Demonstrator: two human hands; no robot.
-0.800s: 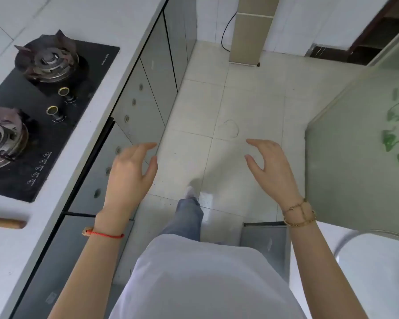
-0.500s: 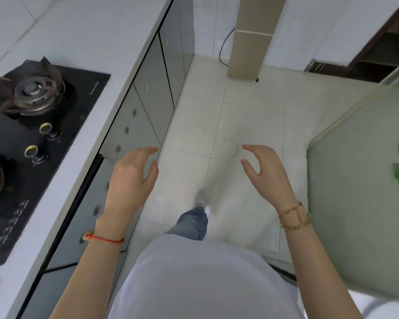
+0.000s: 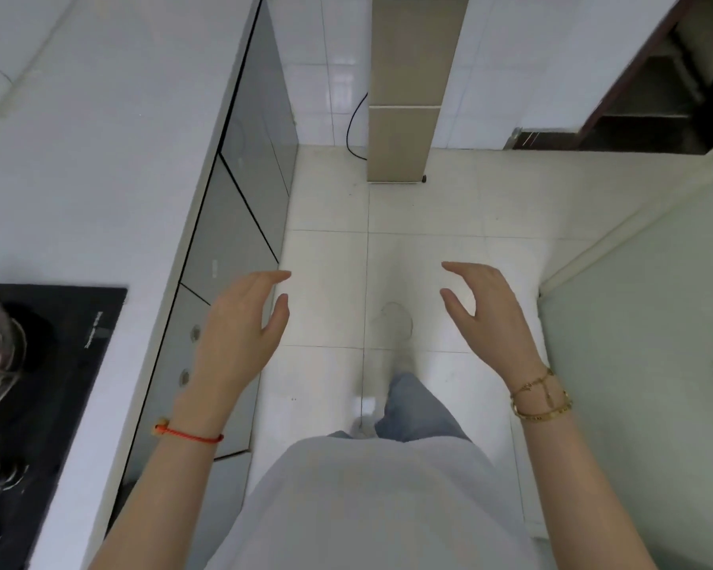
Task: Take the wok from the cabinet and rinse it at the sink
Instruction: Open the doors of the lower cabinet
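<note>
Neither a wok nor a sink shows in the head view. Grey cabinet doors run under the white countertop on my left, all closed. My left hand hovers in front of those doors, fingers apart and curved, holding nothing. My right hand floats over the tiled floor at the same height, also empty with fingers spread. A red string circles my left wrist and gold bracelets my right.
A black gas hob lies in the countertop at lower left. A beige column stands against the far tiled wall with a black cable beside it. A frosted glass panel lines the right. White floor tiles stretch ahead.
I have walked forward along the counter; the hob has slid back to the lower left and the far wall is nearer. Both hands stay raised and empty.
</note>
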